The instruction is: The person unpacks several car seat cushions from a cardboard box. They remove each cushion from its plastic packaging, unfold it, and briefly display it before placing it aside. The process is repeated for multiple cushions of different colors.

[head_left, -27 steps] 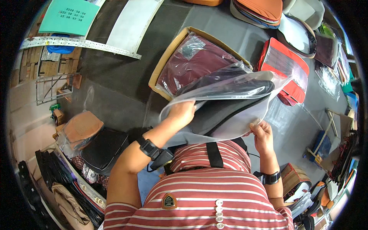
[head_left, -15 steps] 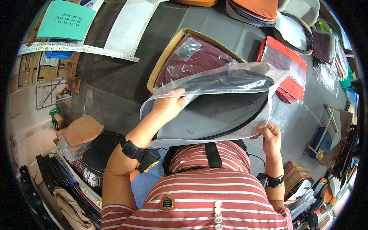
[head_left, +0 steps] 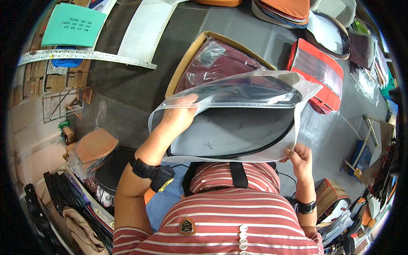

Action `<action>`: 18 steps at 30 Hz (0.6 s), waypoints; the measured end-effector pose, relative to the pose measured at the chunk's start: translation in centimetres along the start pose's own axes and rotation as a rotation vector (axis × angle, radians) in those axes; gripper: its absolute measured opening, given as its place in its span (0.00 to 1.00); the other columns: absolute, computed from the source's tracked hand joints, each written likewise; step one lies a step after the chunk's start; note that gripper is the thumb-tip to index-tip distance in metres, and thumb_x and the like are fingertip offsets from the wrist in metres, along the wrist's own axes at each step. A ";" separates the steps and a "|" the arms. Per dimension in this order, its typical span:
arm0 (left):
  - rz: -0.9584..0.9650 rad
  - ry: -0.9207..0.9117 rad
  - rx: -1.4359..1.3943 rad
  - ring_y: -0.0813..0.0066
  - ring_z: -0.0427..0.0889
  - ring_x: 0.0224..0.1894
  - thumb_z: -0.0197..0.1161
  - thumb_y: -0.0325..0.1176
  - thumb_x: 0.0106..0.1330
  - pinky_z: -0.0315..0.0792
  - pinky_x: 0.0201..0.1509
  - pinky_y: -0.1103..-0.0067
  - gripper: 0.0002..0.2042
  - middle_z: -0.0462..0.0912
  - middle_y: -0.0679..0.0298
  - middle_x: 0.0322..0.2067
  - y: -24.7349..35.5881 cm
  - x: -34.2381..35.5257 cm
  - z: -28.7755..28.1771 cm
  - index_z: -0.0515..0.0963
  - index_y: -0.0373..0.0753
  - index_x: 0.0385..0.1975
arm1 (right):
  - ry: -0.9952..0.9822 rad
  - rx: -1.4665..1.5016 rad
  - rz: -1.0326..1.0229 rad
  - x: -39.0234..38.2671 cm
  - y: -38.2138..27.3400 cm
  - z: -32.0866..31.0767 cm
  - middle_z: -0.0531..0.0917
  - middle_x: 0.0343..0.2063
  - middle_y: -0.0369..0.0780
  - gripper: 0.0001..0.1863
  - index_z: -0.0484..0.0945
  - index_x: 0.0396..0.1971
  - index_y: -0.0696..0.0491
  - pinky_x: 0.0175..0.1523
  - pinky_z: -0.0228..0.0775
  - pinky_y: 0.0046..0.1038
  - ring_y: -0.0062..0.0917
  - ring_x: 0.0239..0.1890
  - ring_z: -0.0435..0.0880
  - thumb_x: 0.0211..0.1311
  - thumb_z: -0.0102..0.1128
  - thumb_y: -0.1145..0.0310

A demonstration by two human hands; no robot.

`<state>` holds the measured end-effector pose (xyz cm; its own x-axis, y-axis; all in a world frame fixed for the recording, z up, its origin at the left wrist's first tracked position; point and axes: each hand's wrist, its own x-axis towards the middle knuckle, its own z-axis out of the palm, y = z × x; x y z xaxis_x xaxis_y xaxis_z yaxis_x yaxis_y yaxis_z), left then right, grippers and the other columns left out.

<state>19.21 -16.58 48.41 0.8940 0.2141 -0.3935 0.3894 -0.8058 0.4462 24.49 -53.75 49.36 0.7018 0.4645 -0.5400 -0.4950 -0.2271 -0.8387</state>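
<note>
A clear plastic bag [head_left: 255, 91] is held up in front of my chest, its mouth facing me. Inside it lies a grey-lined case panel [head_left: 238, 127] with black piping along its curved edge and small dark motifs. My left hand [head_left: 180, 112] reaches in through the bag's mouth, under the clear film. Its fingers appear curled on the upper left of the case panel, partly hidden by folds and glare. At the lower right corner of the bag, my right hand [head_left: 299, 159] pinches the plastic edge between thumb and fingers.
Just beyond the bag stands an open carton [head_left: 172, 87] with a dark red plastic-wrapped item [head_left: 221, 63]. A red case with a clear window [head_left: 318, 78] lies to its right. Farther back are stacked orange cases [head_left: 282, 12]; a white perforated strip [head_left: 106, 55] crosses the far left.
My left hand has moved slightly left and deeper under the film. The mouth's left side bulges out more, and my right hand keeps its pinch, a little lower.
</note>
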 end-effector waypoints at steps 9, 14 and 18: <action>0.106 -0.122 -0.063 0.60 0.78 0.47 0.62 0.35 0.60 0.70 0.51 0.72 0.16 0.79 0.50 0.43 -0.3 1.2 1.4 0.76 0.32 0.43 | 0.033 -0.003 0.055 0.5 1.7 -0.1 0.80 0.19 0.39 0.08 0.77 0.26 0.63 0.30 0.71 0.21 0.19 0.22 0.78 0.59 0.51 0.74; 0.119 -0.068 -0.318 0.53 0.78 0.43 0.60 0.32 0.58 0.71 0.45 0.67 0.12 0.78 0.48 0.38 -1.9 2.2 2.6 0.74 0.33 0.39 | 0.033 0.015 0.069 0.9 2.0 -0.1 0.80 0.20 0.39 0.09 0.77 0.25 0.63 0.31 0.70 0.21 0.20 0.22 0.78 0.58 0.51 0.74; 0.129 0.034 -0.190 0.55 0.75 0.51 0.63 0.34 0.56 0.68 0.53 0.68 0.26 0.75 0.45 0.46 -2.6 2.6 4.3 0.65 0.32 0.53 | 0.050 -0.021 0.072 1.1 1.9 -0.3 0.80 0.20 0.41 0.08 0.77 0.24 0.62 0.31 0.72 0.22 0.22 0.21 0.78 0.57 0.51 0.74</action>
<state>19.59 -16.29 42.76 0.9448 0.1376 -0.2974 0.3035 -0.7098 0.6357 24.43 -53.91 47.17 0.6899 0.4027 -0.6015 -0.5350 -0.2761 -0.7985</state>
